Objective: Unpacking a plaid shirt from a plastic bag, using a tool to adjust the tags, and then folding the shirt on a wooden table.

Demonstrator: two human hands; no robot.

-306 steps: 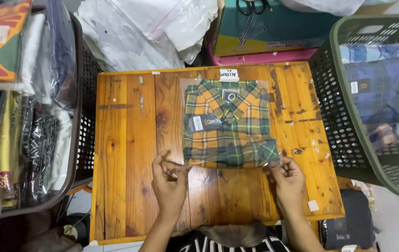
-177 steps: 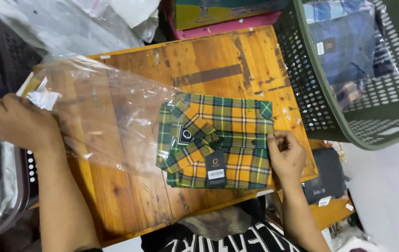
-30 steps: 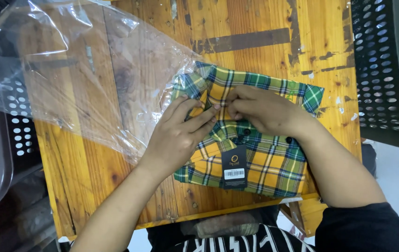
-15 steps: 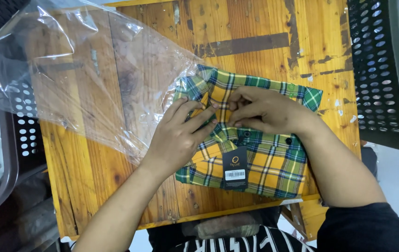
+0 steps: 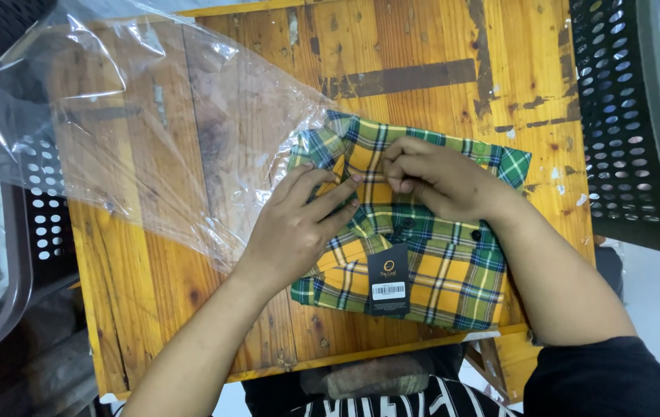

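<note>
Our left hand [image 5: 299, 220] and right hand [image 5: 438, 179] press flat, seemingly gripping nothing, on the folded plaid shirt [image 5: 423, 270], its collar end entering the clear plastic bag [image 5: 152, 139] lying leftward.

A clear plastic bag [image 5: 152, 131] lies crumpled and open across the left and middle of the wooden counter [image 5: 438, 69], its mouth reaching the folded plaid shirt [image 5: 438, 270]. On the shirt's lower front hangs a small black rectangular tag [image 5: 389, 279] with a white barcode sticker [image 5: 389, 290] on its lower half.
</note>
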